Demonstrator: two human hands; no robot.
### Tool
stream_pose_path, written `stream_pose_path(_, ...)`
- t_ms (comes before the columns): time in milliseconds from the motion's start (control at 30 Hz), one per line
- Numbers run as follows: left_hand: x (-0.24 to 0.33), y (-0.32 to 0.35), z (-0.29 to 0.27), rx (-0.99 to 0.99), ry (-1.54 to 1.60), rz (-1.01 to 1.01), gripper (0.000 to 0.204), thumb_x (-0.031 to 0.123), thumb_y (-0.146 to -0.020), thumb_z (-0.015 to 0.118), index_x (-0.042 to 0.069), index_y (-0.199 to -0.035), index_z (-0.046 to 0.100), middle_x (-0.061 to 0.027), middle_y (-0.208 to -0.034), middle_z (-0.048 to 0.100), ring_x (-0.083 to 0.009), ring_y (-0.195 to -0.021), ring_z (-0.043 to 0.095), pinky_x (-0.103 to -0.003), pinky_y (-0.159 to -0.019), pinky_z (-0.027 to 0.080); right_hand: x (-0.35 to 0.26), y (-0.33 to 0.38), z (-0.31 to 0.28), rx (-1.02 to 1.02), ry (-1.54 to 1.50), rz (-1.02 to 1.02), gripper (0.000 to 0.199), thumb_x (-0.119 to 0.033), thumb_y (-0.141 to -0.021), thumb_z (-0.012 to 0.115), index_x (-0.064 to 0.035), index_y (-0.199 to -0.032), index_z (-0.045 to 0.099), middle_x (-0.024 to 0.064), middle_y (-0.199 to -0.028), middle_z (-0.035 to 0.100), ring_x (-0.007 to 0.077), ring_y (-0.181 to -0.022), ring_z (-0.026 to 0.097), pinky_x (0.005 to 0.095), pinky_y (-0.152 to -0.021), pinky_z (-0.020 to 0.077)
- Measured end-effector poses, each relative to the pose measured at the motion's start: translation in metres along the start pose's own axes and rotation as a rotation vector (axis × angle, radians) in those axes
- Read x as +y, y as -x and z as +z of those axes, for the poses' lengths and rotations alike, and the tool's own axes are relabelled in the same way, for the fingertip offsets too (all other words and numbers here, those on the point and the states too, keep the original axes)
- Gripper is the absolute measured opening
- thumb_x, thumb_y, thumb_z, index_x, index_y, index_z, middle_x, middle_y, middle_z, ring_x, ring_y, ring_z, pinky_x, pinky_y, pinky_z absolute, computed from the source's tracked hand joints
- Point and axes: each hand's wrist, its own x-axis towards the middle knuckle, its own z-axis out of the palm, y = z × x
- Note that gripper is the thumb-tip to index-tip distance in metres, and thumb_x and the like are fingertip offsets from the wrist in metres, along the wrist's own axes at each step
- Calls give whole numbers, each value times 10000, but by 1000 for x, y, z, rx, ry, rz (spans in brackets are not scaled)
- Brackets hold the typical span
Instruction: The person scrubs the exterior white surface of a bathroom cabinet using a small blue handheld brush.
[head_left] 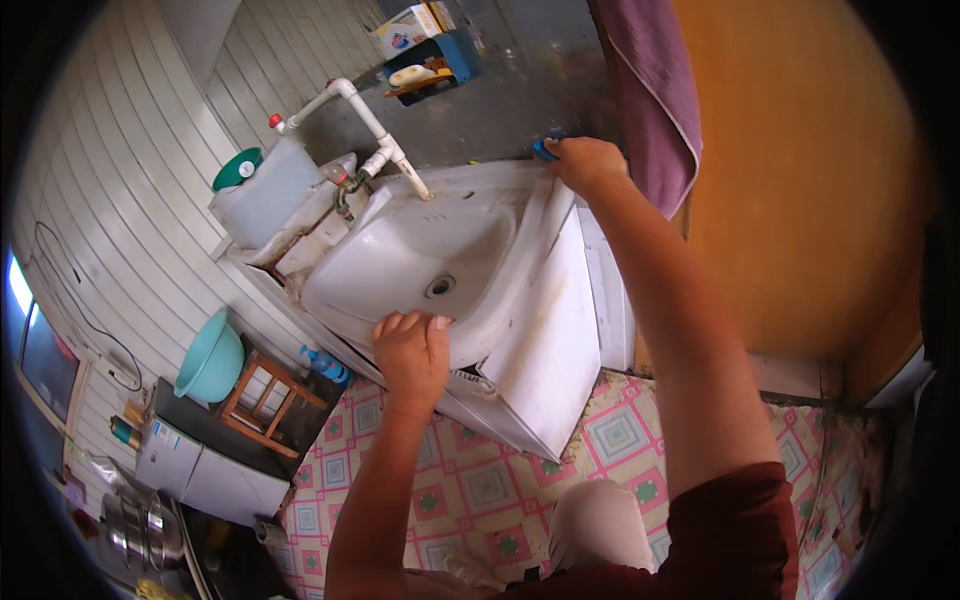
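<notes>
A white washbasin [400,245] with a round drain stands in front of me on a white cabinet [545,350]. My left hand [412,352] rests on its front rim, fingers laid over the edge toward the bowl. Reaching to the back right corner, my right hand [590,165] is closed around a small blue object [545,150] against the sink's rim. Most of that object is hidden by the fingers, so its kind cannot be told. Near the back left, a tap [347,195] and a white pipe [365,115] reach toward the basin.
A pale plastic tank [268,195] with a green bowl [238,168] is left of the tap. A blue wall holder [440,65] hangs above. A purple towel [655,100] hangs beside my right arm. At left are a turquoise basin [212,360] and wooden stool [268,405].
</notes>
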Motion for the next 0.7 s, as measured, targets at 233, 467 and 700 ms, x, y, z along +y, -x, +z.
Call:
stream_pose_path(233, -6, 1, -4, 18, -27, 7, 200, 171, -833, 527, 81, -692, 637, -47, -687, 587, -260, -677, 520, -380, -723, 379, -13, 26, -1, -10, -60, -166, 414, -375, -844, 563, -259, -1241, 548, 149, -948, 640, 319, -896, 610, 406, -777, 476)
stream_pose_path(467, -4, 5, -7, 33, 8, -33, 236, 203, -866, 516, 71, -711, 635, -63, -707, 597, -274, -687, 529, -380, -729, 381, -75, 129, -38, -236, -108, -390, 416, -356, -854, 551, -226, -1249, 540, 136, -889, 641, 313, -872, 609, 400, -775, 472)
stream_pose_path(700, -6, 11, -42, 170, 614, -431, 249, 236, -909, 514, 31, -915, 654, -102, -929, 644, -238, -879, 580, -332, -826, 435, -86, 161, -48, -231, -124, -470, 412, -359, -867, 538, -246, -1262, 526, 144, -846, 640, 319, -825, 613, 402, -743, 478)
